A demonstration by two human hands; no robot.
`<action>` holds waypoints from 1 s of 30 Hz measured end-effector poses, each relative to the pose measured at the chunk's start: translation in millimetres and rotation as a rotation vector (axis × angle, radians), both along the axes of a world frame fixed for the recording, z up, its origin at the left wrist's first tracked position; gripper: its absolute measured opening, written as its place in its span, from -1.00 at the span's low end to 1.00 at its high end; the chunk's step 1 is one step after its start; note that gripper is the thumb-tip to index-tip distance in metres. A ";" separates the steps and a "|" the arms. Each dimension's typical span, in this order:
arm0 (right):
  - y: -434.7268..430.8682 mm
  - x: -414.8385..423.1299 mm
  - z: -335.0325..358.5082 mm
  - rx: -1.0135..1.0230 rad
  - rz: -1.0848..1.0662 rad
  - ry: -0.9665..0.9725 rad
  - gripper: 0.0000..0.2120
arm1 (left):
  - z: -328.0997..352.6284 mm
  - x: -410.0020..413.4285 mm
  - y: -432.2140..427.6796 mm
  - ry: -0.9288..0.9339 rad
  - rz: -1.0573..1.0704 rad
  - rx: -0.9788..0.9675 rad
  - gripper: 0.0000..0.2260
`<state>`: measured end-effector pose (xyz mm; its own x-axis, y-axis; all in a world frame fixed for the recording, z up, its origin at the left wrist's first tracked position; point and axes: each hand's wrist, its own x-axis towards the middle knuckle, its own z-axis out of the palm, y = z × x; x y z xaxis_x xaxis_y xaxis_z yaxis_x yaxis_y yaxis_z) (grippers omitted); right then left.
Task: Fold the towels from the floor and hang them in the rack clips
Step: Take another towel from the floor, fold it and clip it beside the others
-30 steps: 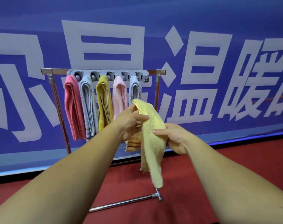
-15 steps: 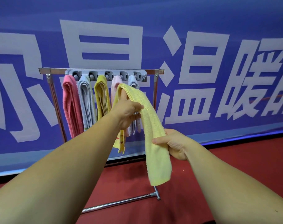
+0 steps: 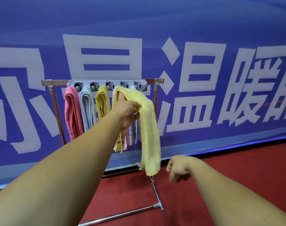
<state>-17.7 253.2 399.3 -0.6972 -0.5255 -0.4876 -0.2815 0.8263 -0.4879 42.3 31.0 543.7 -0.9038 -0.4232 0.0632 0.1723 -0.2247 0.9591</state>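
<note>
Five towels already hang from the clips (image 3: 109,84) on the rack (image 3: 57,82): a pink towel (image 3: 73,111), a grey towel (image 3: 87,110), a mustard towel (image 3: 103,101) and two pale towels (image 3: 132,134) partly hidden behind the left hand (image 3: 127,111). That hand's grip holds the folded yellow towel (image 3: 149,128), draped over its raised forefinger, near the strip's right end, where one clip looks free. The right hand (image 3: 179,169) hangs low beside the towel's bottom end, fingers loosely curled, holding nothing. No towels show on the floor (image 3: 236,176), so this is likely the last one, folded but not yet clipped.
</note>
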 end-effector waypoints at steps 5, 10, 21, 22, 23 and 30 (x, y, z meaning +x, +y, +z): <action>-14.1 -9.4 65.1 -0.678 -0.416 -0.052 -0.88 | -0.5 7.4 8.6 -0.087 -0.118 -0.139 -0.23; -33.5 2.3 129.5 -1.015 -0.516 -0.265 -0.40 | -2.1 12.7 14.0 -0.097 -0.311 -0.166 -0.20; -26.3 17.7 157.0 -1.015 -0.510 -0.264 -0.72 | -1.4 56.7 20.6 -0.157 -0.433 -0.353 -0.62; -22.8 17.4 158.9 -0.987 -0.494 -0.233 -0.74 | 1.8 63.8 17.7 -0.194 -0.402 -0.407 -0.71; -18.9 17.0 161.3 -0.957 -0.478 -0.211 -0.75 | 5.2 67.2 11.2 -0.235 -0.347 -0.469 -0.64; -12.0 4.6 185.1 -0.783 -0.335 -0.229 -0.76 | 40.6 47.3 -2.4 -0.146 -0.169 -0.587 -0.82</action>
